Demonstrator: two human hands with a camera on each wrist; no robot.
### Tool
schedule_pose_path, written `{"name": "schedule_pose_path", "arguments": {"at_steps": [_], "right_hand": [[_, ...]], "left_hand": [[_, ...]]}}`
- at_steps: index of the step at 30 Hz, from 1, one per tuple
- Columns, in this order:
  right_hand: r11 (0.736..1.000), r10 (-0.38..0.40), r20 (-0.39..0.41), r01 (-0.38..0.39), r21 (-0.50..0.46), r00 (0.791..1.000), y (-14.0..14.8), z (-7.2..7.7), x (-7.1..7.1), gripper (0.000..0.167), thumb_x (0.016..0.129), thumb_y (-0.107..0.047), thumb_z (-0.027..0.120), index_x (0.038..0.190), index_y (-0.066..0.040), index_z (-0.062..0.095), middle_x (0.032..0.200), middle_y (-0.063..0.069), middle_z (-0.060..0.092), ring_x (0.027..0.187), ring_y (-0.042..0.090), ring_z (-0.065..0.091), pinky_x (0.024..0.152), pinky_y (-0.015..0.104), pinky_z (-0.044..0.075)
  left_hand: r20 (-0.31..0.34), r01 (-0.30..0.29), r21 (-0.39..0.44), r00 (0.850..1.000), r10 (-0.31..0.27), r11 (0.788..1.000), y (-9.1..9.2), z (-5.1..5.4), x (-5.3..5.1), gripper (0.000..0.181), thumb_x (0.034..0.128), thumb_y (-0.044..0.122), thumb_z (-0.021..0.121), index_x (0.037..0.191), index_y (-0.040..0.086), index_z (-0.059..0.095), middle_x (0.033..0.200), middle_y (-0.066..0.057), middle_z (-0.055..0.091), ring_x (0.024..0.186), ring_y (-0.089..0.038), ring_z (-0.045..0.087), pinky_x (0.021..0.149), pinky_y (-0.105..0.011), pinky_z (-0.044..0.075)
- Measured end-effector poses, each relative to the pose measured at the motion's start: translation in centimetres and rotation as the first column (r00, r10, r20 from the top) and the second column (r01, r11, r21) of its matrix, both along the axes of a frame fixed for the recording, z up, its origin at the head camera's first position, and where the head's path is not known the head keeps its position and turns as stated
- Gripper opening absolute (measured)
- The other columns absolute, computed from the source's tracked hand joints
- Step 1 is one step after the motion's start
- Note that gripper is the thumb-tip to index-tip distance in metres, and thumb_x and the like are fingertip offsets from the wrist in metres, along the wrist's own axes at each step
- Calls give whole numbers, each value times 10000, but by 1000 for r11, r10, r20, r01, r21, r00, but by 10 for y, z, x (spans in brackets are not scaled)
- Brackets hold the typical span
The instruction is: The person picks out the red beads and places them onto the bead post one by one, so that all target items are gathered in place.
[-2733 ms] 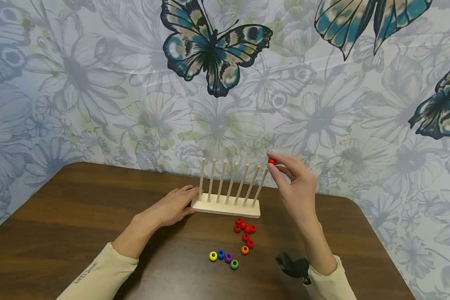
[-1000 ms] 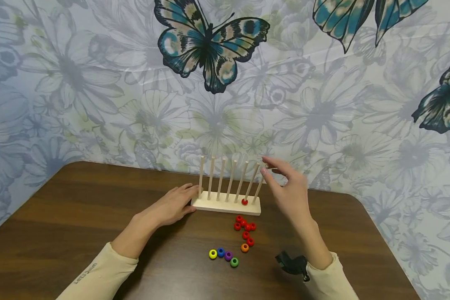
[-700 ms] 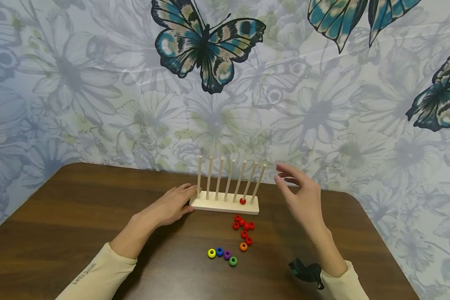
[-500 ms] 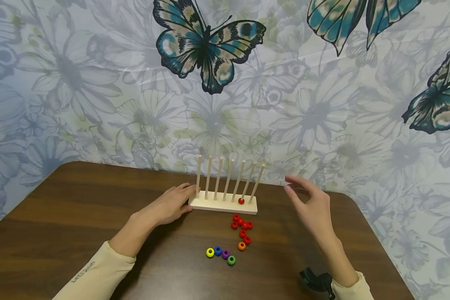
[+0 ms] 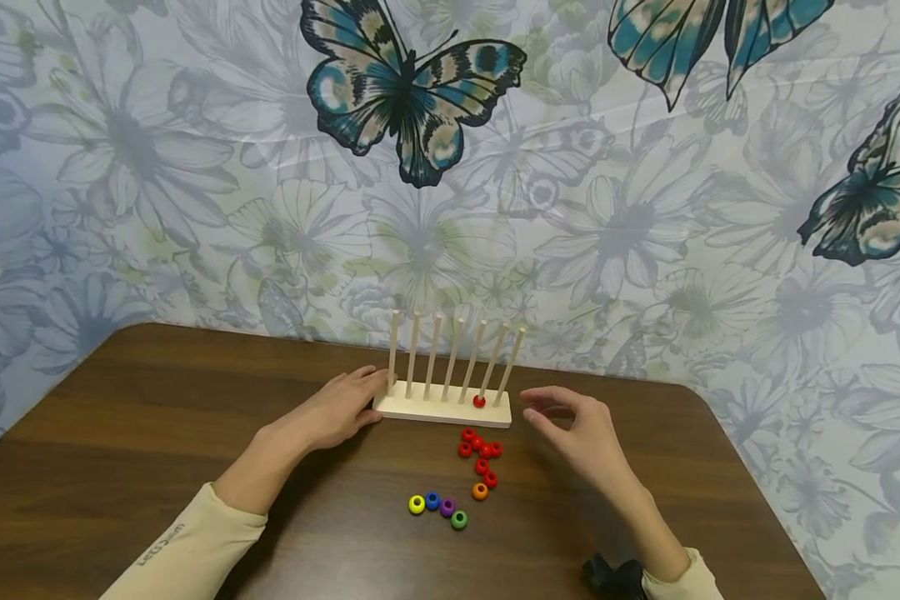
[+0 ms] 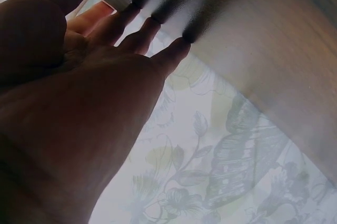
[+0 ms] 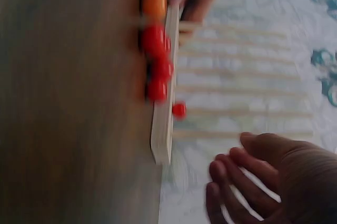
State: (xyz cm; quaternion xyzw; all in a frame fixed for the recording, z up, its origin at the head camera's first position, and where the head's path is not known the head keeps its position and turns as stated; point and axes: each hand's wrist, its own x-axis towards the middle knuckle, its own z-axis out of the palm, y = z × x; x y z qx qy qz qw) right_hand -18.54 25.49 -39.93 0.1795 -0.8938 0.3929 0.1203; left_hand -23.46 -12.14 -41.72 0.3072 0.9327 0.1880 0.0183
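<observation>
1. Your left hand (image 5: 333,412) grips the left end of the wooden peg stand (image 5: 427,408), with the thumb on the near side and the index finger on the far side; in the left wrist view, the other fingers reach out and their tips rest on the desk (image 5: 157,433).
2. Your right hand (image 5: 585,429) holds nothing. Its fingers are loosely bent, with thumb and index finger apart, near the right end of the stand and without touching it.
3. The stand sits on the desk towards the far edge, its long pale base carrying seven pegs (image 5: 453,358) in a single row.
4. One red bead (image 5: 479,402) is threaded on the sixth peg from your left, down at the base.
5. Seven loose red beads (image 5: 485,451) lie on the desk just in front of the stand's right part, bunched at the far end and trailing towards you.
6. An orange bead (image 5: 480,492) lies just on your side of the nearest red ones.
7. Left of the orange, a short slanting row runs from the yellow bead (image 5: 417,504) through the blue bead (image 5: 432,501) and the purple bead (image 5: 447,507) to the green bead (image 5: 459,520), which is closest to you.
8. Behind the desk hangs a pale floral wall covering (image 5: 622,225) printed with teal butterflies (image 5: 405,92).
9. Your cream sleeves (image 5: 187,542) end short of the wrists, and a black object (image 5: 611,577) shows beside your right wrist.
</observation>
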Motion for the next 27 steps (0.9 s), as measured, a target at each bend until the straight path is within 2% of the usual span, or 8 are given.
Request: {"name": "schedule_pose_path", "arguments": {"at_steps": [6,14,21,27], "right_hand": [[995,80,130,-86,40,988,-18,-5,5,264,925,-165,834,1183,-144,784,1075,1,798,982,142,761,932,462,621],[982,147,204,-167,84,968,-21,-17,5,257,906,-126,846,1154,-165,790,1113,-50,781,1017,144,745,947,379,618],[977,151,196,-176,119,969,-23,-24,6,276,886,-74,853,1134,-181,798,1095,-88,761,993,140,711,921,309,615],[973,156,165,-180,145,974,-26,-24,7,247,879,-83,861,1096,-189,808,1030,-101,744,946,133,699,893,305,620]], "left_hand": [[4,12,12,1000,-12,1000,-1,0,-2,551,1028,101,680,1521,-46,482,1560,-277,500,1498,-495,398,1184,-699,352],[3,13,12,1000,-13,1000,-1,-1,-1,553,1028,103,681,1517,-55,478,1557,-288,498,1495,-499,400,1187,-694,353],[-10,10,17,1000,-10,1000,1,-1,-1,526,1020,100,692,1492,-33,501,1532,-266,535,1489,-488,417,1181,-694,362],[-13,2,16,1000,-2,1000,1,-2,0,515,1014,94,700,1474,-34,508,1519,-270,545,1483,-490,425,1185,-678,370]]}}
